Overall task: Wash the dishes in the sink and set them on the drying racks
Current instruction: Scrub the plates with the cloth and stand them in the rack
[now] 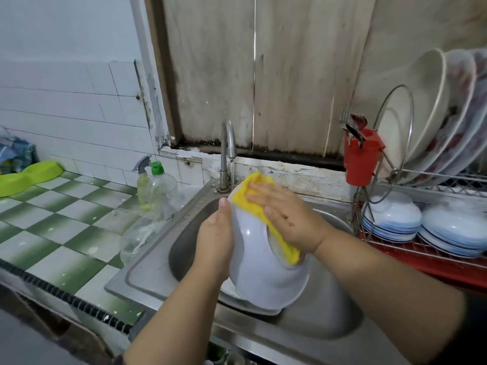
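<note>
A white bowl [259, 262] is held upside down and tilted over the steel sink [163, 262]. My left hand [217, 233] grips its left rim, thumb pointing up. My right hand [287, 217] lies flat, fingers spread, pressing a yellow cloth [253, 201] onto the bowl's outer base. A thin stream runs from the tap [228, 151] behind the bowl. Under the bowl another white dish [247, 304] lies in the basin, mostly hidden. The two-tier drying rack [427, 255] stands at the right.
Upright plates [432, 114] fill the rack's top tier; stacked blue-rimmed bowls [392, 218] sit below. A red cutlery holder [361, 156] hangs on the rack's left. A green-capped soap bottle [162, 185], a spray bottle [142, 180] and a clear glass bowl [135, 239] stand on the tiled counter at left.
</note>
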Tool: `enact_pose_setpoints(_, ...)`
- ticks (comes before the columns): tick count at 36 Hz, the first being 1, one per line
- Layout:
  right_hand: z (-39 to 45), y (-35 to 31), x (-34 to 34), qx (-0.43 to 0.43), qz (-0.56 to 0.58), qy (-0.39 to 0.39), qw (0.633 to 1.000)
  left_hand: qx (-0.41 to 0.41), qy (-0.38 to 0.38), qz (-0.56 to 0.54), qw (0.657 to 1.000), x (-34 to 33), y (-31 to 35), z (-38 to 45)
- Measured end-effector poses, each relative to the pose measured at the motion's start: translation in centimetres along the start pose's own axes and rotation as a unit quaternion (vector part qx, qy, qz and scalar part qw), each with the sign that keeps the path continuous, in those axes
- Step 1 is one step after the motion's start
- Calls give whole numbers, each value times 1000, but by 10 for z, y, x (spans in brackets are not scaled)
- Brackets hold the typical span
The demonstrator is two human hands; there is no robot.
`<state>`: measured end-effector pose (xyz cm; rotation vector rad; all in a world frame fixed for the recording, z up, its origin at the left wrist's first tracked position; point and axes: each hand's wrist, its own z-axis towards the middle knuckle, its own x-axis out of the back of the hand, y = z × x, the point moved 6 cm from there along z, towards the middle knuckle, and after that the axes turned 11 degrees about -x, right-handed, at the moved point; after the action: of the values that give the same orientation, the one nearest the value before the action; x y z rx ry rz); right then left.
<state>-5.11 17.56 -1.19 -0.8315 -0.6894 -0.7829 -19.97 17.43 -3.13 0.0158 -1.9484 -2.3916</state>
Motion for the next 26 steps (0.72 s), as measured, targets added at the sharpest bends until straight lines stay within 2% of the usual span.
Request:
enact_pose_setpoints(2, 2, 27, 19, -91, 79, 30, 992, -12, 6, 3, 1000, -1, 5, 3)
enact_pose_setpoints(5, -14, 52, 29, -205, 209, 62, 954, -12, 47, 13, 999, 2, 11, -1)
enact_pose_setpoints(8, -36, 48, 27, -233, 278, 106, 926, 25, 84, -88, 992, -4, 6, -6)
enact_pose_setpoints(10, -50, 41, 21, -223, 292, 129, 921, 66, 117, -190, 973, -10, 3, -11)
enact_pose_setpoints(13, -68, 20, 3, -154, 179, 135, 962, 75, 170, -257, 948, -17, 4, -18)
enact_pose_setpoints(16, -69, -4, -8, -63, -6, 154, 986, 54, 200, -218, 954, -24, 10, -27)
enact_pose_setpoints(19, -55, -24, -3, 8, -90, 136, 987, 5, 195, -143, 970, -28, 14, -32)
enact_pose_setpoints(22, -32, -35, 7, 46, -111, 67, 990, -76, 139, -48, 986, -30, 26, -35)
enact_pose_setpoints(24, -16, -37, 16, 15, -119, 19, 993, -119, 91, -9, 989, -31, 33, -35)
enact_pose_setpoints(26, 0, -33, 30, -12, -107, 11, 994, -143, 47, 36, 988, -30, 39, -32)
